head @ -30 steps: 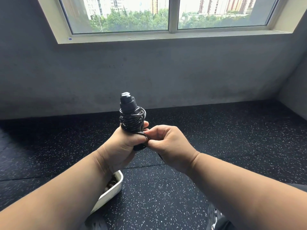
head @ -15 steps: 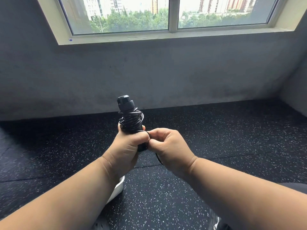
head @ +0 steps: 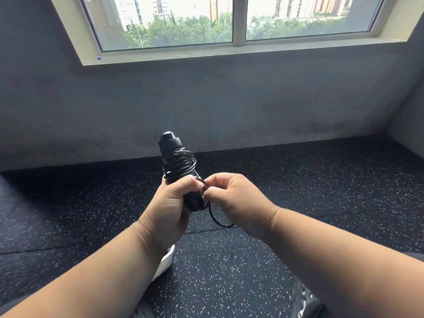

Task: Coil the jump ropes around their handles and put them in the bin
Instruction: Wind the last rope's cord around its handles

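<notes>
Barely visible bin [head: 165, 260] under left hands [head: 171, 207], contents hidden.

Left hand [head: 171, 204] grips the handles [head: 177, 166] upright in a fist; right hand [head: 238, 199], just beside them, pinches the rope [head: 215, 218].

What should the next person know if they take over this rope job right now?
Left hand: grip closed around the black handles, held upright above the floor.
Right hand: pinching the loose rope end beside the handles.
Done: most of the rope coil is wound on.
Left: wrap or tuck the short tail, then drop the bundle into the white bin, partly hidden under the left forearm.
</notes>
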`<state>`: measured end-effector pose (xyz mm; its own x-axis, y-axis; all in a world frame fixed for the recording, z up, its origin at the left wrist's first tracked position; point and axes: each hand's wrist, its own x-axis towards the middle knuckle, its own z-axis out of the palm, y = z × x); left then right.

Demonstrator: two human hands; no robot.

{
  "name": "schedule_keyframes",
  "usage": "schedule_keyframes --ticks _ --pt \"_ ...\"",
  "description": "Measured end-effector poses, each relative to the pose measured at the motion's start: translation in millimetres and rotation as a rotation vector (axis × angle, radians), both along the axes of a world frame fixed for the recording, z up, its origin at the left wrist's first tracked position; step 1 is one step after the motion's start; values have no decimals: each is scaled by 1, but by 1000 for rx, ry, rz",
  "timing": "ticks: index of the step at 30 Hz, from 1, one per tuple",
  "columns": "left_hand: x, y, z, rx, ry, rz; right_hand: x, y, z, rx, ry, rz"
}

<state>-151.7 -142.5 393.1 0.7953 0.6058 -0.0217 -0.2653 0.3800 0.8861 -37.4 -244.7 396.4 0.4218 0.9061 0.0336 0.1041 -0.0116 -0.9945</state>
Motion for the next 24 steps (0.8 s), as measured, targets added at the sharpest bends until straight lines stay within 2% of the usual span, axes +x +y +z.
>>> schedule_keyframes --ticks 4,9,14,17,24 --pt "-1 1 -2 -35 25 -34 -3 -3 3 -9 -63 -44" --pt "3 0 -1 17 20 -35 -4 -6 3 50 -138 -145" --pt "6 2 -2 40 -3 -43 -7 -5 2 90 -30 -208" --pt "8 3 -7 26 -33 -60 -2 -5 1 47 53 -268" --pt "9 7 -8 35 0 -53 3 -3 1 48 -10 -220"
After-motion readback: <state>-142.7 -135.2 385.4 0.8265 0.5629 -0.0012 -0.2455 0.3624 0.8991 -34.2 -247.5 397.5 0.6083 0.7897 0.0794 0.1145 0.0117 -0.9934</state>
